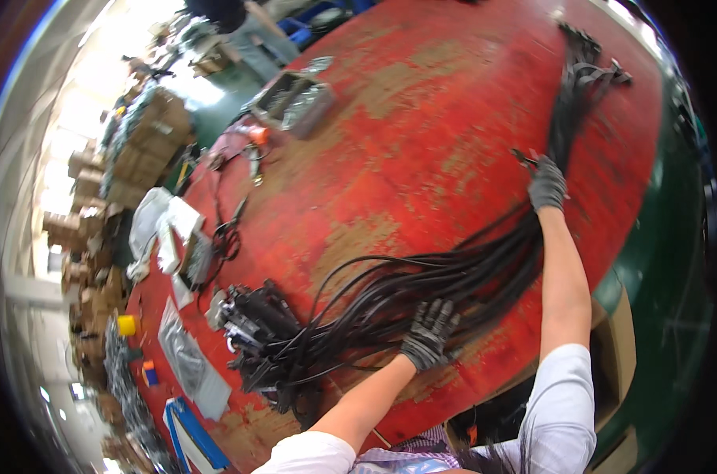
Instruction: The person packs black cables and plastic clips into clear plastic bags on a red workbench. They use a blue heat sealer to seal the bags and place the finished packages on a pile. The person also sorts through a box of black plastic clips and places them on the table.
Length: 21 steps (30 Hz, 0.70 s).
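Fingers of my left hand [429, 338], grey-gloved, lie spread, not gripping, on the black cable bundle [473, 272]; those of my right hand [547, 186] curl closed around a small dark tool [523, 158], kind unclear. The bundle follows the red table's [421, 174] near edge toward its right edge; a grey bin [311, 113] stands by the far left edge.

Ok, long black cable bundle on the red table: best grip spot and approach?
Probably the long black cable bundle where it narrows, just beyond the grey-gloved right hand, from the right, where bare red table flanks it. Cables lie gathered there; near the grey-gloved left hand they spread loosely.
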Each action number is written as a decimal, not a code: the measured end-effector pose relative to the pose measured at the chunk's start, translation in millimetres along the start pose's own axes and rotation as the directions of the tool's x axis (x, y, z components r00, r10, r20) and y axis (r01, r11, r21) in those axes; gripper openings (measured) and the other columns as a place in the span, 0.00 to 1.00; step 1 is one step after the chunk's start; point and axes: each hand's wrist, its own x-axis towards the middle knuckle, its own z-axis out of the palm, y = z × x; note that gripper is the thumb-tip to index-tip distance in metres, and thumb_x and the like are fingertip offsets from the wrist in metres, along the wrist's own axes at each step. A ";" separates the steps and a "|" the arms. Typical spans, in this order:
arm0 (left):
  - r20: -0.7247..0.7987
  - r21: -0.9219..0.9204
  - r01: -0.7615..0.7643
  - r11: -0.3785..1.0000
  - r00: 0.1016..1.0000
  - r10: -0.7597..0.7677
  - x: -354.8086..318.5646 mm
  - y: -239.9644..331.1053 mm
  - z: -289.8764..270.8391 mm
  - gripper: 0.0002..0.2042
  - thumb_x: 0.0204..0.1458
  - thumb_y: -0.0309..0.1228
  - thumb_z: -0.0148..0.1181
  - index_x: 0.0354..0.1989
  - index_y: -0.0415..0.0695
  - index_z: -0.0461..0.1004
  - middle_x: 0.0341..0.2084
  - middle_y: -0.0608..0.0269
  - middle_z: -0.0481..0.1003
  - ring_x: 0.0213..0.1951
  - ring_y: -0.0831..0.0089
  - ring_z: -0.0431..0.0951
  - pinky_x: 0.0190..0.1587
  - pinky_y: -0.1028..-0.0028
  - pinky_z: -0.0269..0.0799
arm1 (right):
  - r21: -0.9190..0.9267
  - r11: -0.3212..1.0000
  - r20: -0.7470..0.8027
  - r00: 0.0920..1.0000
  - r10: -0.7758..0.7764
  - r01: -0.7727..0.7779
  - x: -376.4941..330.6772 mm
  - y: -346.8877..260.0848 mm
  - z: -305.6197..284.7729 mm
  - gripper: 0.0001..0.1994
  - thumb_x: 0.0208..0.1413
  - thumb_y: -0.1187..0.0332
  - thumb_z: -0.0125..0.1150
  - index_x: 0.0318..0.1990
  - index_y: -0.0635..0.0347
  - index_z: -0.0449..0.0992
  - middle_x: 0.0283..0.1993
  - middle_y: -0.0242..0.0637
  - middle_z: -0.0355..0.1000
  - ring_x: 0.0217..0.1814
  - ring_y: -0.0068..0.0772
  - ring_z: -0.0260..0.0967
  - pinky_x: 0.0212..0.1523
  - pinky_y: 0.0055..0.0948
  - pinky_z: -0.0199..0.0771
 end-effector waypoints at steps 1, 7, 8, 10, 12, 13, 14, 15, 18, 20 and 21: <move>0.006 -0.015 0.007 1.000 1.000 -0.007 -1.8 -0.7 -1.8 0.39 0.40 0.55 0.53 0.59 0.44 0.54 0.62 0.46 0.46 0.64 0.51 0.42 0.63 0.50 0.31 | -0.023 0.999 -0.058 0.998 0.020 -0.022 -2.4 -2.0 5.5 0.12 0.43 0.73 0.54 0.38 0.62 0.69 0.36 0.47 0.70 0.41 0.50 0.68 0.42 0.40 0.67; 0.021 -0.031 0.010 0.999 1.000 -0.009 -3.3 -1.5 -11.7 0.39 0.40 0.55 0.52 0.58 0.43 0.56 0.62 0.46 0.46 0.64 0.51 0.42 0.63 0.51 0.31 | 0.147 0.987 -0.164 0.983 0.089 -0.064 -13.6 -11.1 -6.5 0.11 0.47 0.73 0.53 0.40 0.59 0.67 0.35 0.44 0.70 0.37 0.48 0.69 0.39 0.39 0.69; 0.019 -0.036 0.002 0.999 1.000 -0.001 -2.5 -2.3 -12.1 0.39 0.39 0.55 0.52 0.58 0.43 0.56 0.62 0.46 0.46 0.64 0.51 0.42 0.63 0.51 0.32 | 0.189 0.981 -0.225 0.970 0.095 -0.052 -18.7 -7.7 -6.7 0.10 0.48 0.74 0.53 0.40 0.58 0.67 0.35 0.43 0.69 0.36 0.46 0.70 0.37 0.38 0.69; 0.016 -0.050 -0.005 0.999 1.000 0.006 -2.4 -1.2 -8.3 0.39 0.39 0.55 0.52 0.58 0.43 0.56 0.62 0.46 0.46 0.64 0.51 0.42 0.63 0.51 0.32 | 0.388 0.917 -0.302 0.953 0.032 0.093 -27.9 -20.0 -13.4 0.09 0.49 0.76 0.53 0.39 0.58 0.66 0.33 0.40 0.69 0.34 0.40 0.70 0.34 0.34 0.70; 0.020 -0.047 0.022 0.999 1.000 -0.021 -7.6 -1.8 -8.0 0.39 0.39 0.55 0.52 0.58 0.43 0.56 0.62 0.46 0.46 0.64 0.51 0.42 0.63 0.52 0.32 | 0.660 0.679 -0.342 0.933 -0.110 0.322 -51.7 -86.4 -53.8 0.09 0.50 0.78 0.53 0.38 0.58 0.64 0.30 0.37 0.67 0.30 0.32 0.69 0.31 0.29 0.69; 0.021 -0.046 0.027 0.999 0.999 -0.026 -8.3 -2.6 -11.0 0.39 0.39 0.55 0.52 0.58 0.42 0.56 0.62 0.46 0.46 0.64 0.51 0.42 0.63 0.52 0.32 | 0.534 0.754 -0.379 0.905 -0.192 0.383 -64.1 -115.2 -79.6 0.08 0.51 0.80 0.51 0.37 0.59 0.63 0.27 0.32 0.65 0.26 0.22 0.64 0.29 0.23 0.67; 0.054 -0.019 0.044 0.999 0.998 -0.043 -10.7 -1.7 -15.9 0.41 0.39 0.56 0.51 0.59 0.42 0.54 0.61 0.46 0.47 0.64 0.51 0.43 0.63 0.53 0.33 | 0.696 0.655 -0.256 0.954 -0.155 0.294 -82.2 -144.1 -101.6 0.07 0.52 0.80 0.50 0.36 0.59 0.63 0.27 0.31 0.65 0.25 0.21 0.62 0.29 0.21 0.66; 0.015 -0.036 0.026 0.999 1.000 -0.026 -11.9 1.3 -14.0 0.41 0.39 0.56 0.51 0.60 0.41 0.53 0.61 0.46 0.47 0.64 0.52 0.43 0.63 0.53 0.32 | 0.820 0.543 -0.128 0.982 -0.140 0.184 -98.9 -164.0 -123.7 0.06 0.53 0.79 0.50 0.36 0.59 0.63 0.27 0.30 0.65 0.24 0.20 0.60 0.29 0.19 0.65; -0.148 -0.117 0.042 0.992 0.987 -0.059 -15.5 4.2 -14.6 0.43 0.40 0.55 0.52 0.61 0.40 0.48 0.60 0.47 0.51 0.63 0.55 0.47 0.64 0.57 0.36 | 0.943 0.182 0.307 0.941 -0.142 -0.279 -141.4 -190.8 -161.3 0.05 0.53 0.78 0.50 0.35 0.57 0.64 0.27 0.28 0.65 0.25 0.17 0.61 0.28 0.17 0.64; -0.281 -0.377 0.224 0.899 0.897 -0.341 -32.6 16.7 -37.3 0.42 0.42 0.51 0.56 0.62 0.40 0.47 0.58 0.48 0.54 0.60 0.55 0.53 0.62 0.62 0.44 | 0.844 0.117 0.537 0.829 -0.156 -0.524 -171.0 -193.9 -185.4 0.07 0.51 0.79 0.51 0.35 0.55 0.64 0.28 0.28 0.66 0.26 0.18 0.63 0.29 0.19 0.67; -0.316 -0.505 0.272 0.819 0.825 -0.469 -41.4 25.0 -52.3 0.42 0.42 0.49 0.57 0.62 0.39 0.47 0.57 0.49 0.55 0.59 0.55 0.55 0.61 0.64 0.48 | 0.765 0.064 0.640 0.746 -0.184 -0.641 -186.8 -201.8 -201.3 0.08 0.50 0.79 0.52 0.35 0.55 0.65 0.28 0.29 0.67 0.27 0.19 0.65 0.29 0.20 0.68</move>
